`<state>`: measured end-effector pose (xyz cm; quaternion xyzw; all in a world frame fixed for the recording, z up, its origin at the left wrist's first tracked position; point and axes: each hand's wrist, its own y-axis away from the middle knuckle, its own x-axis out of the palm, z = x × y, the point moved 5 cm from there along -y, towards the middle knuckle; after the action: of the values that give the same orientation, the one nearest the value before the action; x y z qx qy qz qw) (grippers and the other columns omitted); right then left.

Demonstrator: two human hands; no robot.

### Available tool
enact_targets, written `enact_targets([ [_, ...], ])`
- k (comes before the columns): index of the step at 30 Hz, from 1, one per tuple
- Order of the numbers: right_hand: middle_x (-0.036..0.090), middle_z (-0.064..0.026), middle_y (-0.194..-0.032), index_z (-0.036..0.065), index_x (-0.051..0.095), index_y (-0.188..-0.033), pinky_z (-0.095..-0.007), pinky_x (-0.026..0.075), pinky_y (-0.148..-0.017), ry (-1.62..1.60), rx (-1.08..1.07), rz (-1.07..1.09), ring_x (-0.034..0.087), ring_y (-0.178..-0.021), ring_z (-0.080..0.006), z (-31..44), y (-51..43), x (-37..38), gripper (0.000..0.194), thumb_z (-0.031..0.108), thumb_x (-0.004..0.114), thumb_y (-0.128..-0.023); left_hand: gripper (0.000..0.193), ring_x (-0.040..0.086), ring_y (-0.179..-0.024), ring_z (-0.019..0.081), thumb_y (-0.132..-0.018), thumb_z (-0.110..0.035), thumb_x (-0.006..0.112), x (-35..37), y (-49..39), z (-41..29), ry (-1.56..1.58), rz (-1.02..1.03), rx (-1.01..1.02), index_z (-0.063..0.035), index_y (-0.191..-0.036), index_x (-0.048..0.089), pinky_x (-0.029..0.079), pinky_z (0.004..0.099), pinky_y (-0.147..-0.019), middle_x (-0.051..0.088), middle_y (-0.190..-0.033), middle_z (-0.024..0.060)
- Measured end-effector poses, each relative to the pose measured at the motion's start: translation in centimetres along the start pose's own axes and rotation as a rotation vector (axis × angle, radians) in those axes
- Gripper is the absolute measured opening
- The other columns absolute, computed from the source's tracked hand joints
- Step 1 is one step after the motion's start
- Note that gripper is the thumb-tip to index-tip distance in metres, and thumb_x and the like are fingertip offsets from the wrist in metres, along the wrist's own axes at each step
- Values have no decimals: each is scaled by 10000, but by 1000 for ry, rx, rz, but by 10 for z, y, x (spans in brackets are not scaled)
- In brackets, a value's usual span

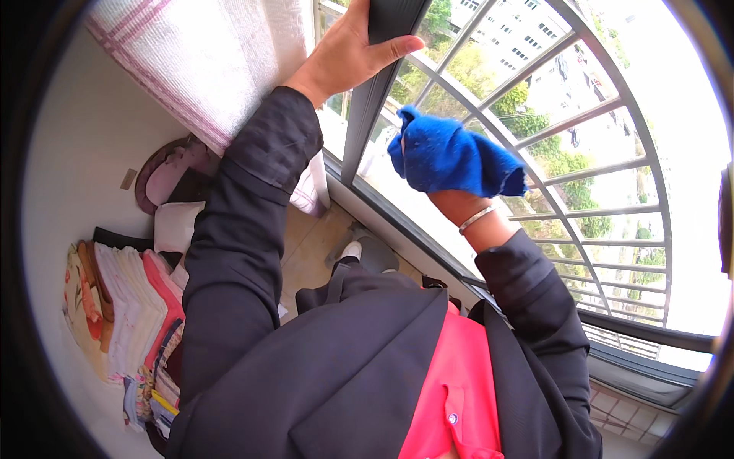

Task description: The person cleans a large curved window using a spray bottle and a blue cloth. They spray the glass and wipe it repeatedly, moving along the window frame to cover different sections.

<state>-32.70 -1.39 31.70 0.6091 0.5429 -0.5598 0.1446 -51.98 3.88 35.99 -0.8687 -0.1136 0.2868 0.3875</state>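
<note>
My left hand (350,57) grips the dark upright window frame (370,112) near the top of the view. Its thumb lies across the frame's face, and the fingers are partly out of sight. My right hand (456,205) is mostly hidden by a blue cloth (444,155) bunched around it. A bracelet circles that wrist. The cloth is in front of the window opening, right of the frame; whether it touches glass I cannot tell.
Outside, a curved metal window grille (510,140) spans the right. A striped white and pink curtain (200,63) hangs at upper left. Folded textiles (135,304) are stacked at lower left by the wall. Below, my white shoe (351,251) is on a grey stool-like surface (375,255).
</note>
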Motion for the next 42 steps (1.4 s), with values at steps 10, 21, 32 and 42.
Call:
enact_targets([
  [10,628,-118,-1020,71,612,-1035,-367,498,-763,-799,289,294,618,-919,-280,-46,80,-46,191,94,608,-846,745,502,-1078,162,-852,-474,729,-39,-8,33,177,-5,-155,-7,-1335,408,397,286,-985,549,-1148,73],
  [21,605,-42,-1242,127,608,-1265,-448,322,-1107,458,148,-450,527,-1210,-220,-124,34,-262,535,-85,532,-779,1198,153,-1455,361,-753,-690,683,-83,4,84,-276,-487,-317,18,-1517,92,154,426,-1179,159,-1551,250],
  [32,596,-65,-1276,109,633,-1268,-429,372,-1069,167,103,-217,525,-1212,-288,-86,9,-190,497,-30,619,-792,1308,11,-1491,300,-710,-723,695,-102,4,112,129,-669,-509,2,-1528,-22,77,416,-1202,7,-1605,195],
  [42,591,-63,-1290,107,603,-1282,-429,411,-1004,100,42,-18,553,-1180,-284,-73,-11,-163,446,89,599,-836,1330,258,-1414,312,-676,-398,892,-127,-4,139,537,-719,-729,-76,-1531,-75,299,417,-1137,176,-1557,200],
])
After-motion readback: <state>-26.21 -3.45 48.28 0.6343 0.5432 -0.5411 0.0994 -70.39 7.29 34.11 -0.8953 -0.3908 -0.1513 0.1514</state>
